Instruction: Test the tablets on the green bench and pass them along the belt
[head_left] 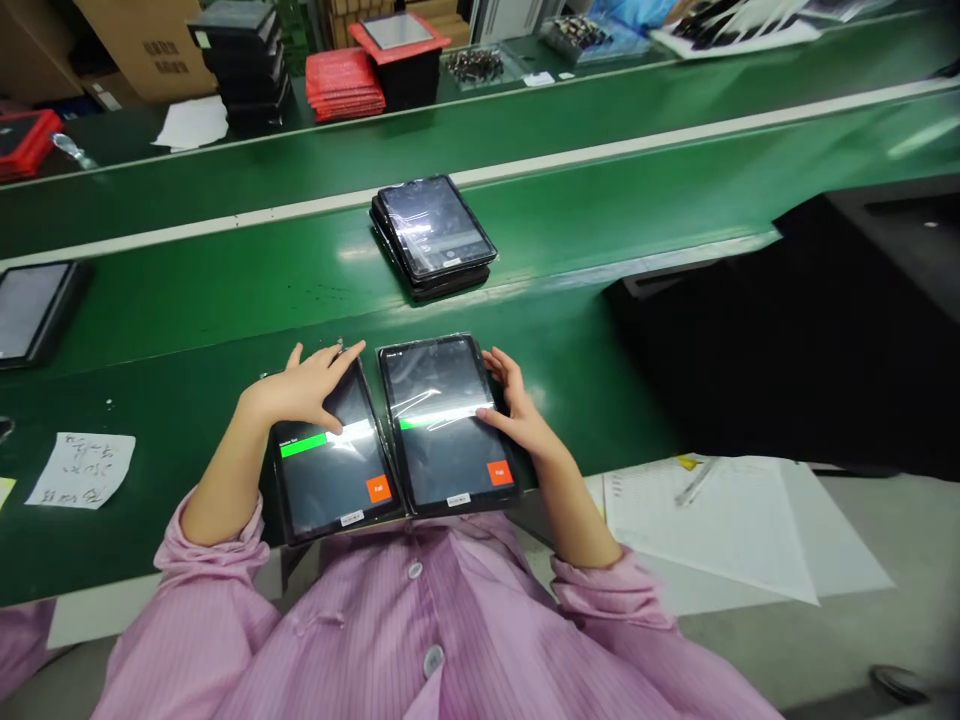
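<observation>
Two black tablets lie side by side on the green bench in front of me, each with a green bar and an orange button on its screen. My left hand (304, 392) rests flat on the upper part of the left tablet (330, 475), fingers stretched out, thumb on the screen. My right hand (517, 405) lies along the right edge of the right tablet (442, 430), thumb on the glass, fingers curled round the edge.
A stack of black tablets (433, 235) sits further back on the green belt. Another tablet (34, 310) lies at the far left. A handwritten note (82, 468) is at my left, printed sheets with a pen (720, 510) at my right. Red and black trays (345, 82) stand behind.
</observation>
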